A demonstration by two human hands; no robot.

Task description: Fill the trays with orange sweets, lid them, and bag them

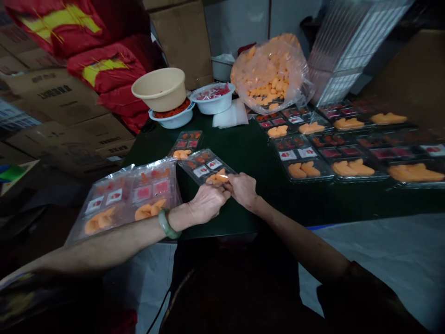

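A clear plastic blister tray [200,161] lies at an angle on the dark green table, holding red-orange pieces, two white printed cards and orange curved pieces. My left hand [208,202], with a green bangle at its wrist, is closed at the tray's near edge. Close against it, my right hand [245,190] pinches the near right corner of the same tray. My fingers partly cover the orange pieces there. To the left lie filled trays in shiny clear film [127,197], and another filled tray [187,140] sits just behind.
Rows of filled trays [330,153] cover the table's right side. Behind them are a clear bag of orange pieces [269,76] and a tall stack of clear trays [351,51]. A cream basin [160,88] and a white basin [213,99] stand at the back. Cartons [59,99] and red sacks [114,65] are piled left.
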